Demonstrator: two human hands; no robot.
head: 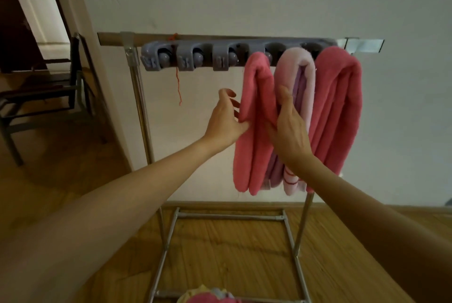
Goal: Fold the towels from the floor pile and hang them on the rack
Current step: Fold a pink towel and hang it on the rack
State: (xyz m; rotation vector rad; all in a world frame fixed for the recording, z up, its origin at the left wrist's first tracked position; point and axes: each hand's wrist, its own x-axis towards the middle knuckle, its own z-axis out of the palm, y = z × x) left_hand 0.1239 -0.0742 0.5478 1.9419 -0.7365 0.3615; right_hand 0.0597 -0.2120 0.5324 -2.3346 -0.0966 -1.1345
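Three folded towels hang from a grey holder strip (195, 58) on a metal rack (137, 97): a pink one (254, 97) on the left, a pale pink and purple one (303, 75) in the middle, a larger pink one (340, 106) on the right. My left hand (226, 119) holds the left edge of the left pink towel, thumb against the cloth and fingers behind it. My right hand (291, 129) lies with straight fingers against that towel's right side, between it and the pale towel. The floor pile (208, 295) of towels shows at the bottom edge.
The holder's three left slots carry nothing. A red thread (178, 82) dangles from the rack bar. The rack's base frame (230, 217) stands on a wooden floor before a white wall. A dark chair (49, 89) and a doorway are on the left.
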